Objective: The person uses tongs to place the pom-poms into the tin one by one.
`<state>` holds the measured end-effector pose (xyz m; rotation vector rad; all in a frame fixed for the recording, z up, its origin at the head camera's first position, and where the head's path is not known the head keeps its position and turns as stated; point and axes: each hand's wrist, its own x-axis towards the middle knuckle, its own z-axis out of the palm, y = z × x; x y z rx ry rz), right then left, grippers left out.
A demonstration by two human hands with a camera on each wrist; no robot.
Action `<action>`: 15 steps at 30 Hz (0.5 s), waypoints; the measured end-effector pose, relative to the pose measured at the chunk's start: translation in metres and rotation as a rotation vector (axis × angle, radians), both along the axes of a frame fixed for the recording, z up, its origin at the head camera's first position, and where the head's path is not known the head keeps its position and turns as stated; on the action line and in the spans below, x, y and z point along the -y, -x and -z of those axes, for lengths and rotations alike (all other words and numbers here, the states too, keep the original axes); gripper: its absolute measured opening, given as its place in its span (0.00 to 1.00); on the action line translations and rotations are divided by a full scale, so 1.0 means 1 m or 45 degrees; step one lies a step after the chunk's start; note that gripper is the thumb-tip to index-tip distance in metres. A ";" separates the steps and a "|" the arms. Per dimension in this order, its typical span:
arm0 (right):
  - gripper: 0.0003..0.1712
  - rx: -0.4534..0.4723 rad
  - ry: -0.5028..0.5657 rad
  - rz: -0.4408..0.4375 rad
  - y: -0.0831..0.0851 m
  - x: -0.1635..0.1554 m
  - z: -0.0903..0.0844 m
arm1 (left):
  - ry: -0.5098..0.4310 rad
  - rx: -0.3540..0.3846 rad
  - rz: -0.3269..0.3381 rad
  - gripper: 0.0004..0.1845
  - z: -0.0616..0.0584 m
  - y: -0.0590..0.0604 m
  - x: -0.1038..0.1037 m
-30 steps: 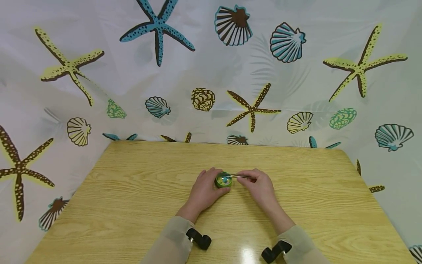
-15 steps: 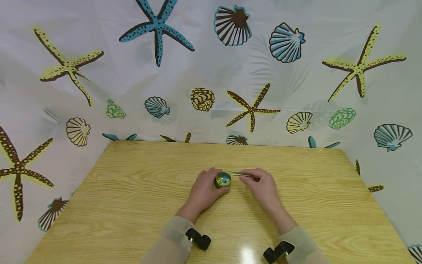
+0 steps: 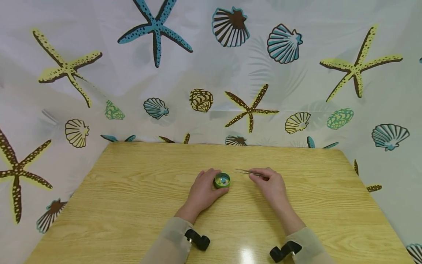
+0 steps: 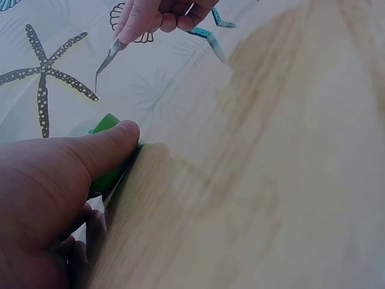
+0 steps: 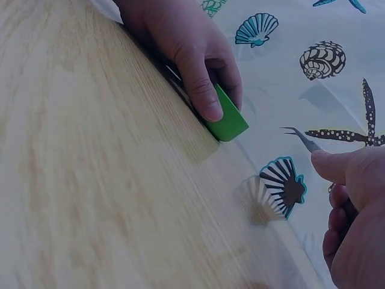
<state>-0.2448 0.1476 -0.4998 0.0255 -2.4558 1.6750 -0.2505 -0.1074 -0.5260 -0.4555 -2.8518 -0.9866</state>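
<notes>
My left hand [image 3: 203, 190] holds a small round green container [image 3: 223, 187], thumb on the near side and fingers round the far side. Small colourful bits, blue, yellow and pale, lie inside it. In the right wrist view its green wall [image 5: 233, 125] stands on the table under the left thumb. My right hand [image 3: 273, 189] pinches metal tweezers [image 3: 249, 172] between thumb and fingers. Their thin bent tips point left toward the container, a short way off its right side. In the right wrist view the tips of the tweezers [image 5: 305, 139] are slightly apart, with nothing visible between them.
A wood-grain table [image 3: 148, 205] spreads under both hands. Behind it and along its sides hangs a pale cloth [image 3: 184, 73] printed with starfish and shells. Each sleeve carries a black wrist mount, such as the left one [image 3: 197, 240].
My right hand and the tweezers have moved right, taking the tips from over the container's mouth to a spot beside it. The left hand keeps its hold on the container.
</notes>
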 end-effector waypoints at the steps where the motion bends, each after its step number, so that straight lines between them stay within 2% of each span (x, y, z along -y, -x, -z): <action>1: 0.09 0.004 0.003 0.004 0.000 -0.003 0.000 | -0.001 0.001 0.000 0.36 0.000 0.000 0.000; 15: 0.13 0.071 -0.002 0.097 -0.001 -0.040 0.003 | -0.011 -0.004 0.007 0.36 -0.001 -0.001 -0.001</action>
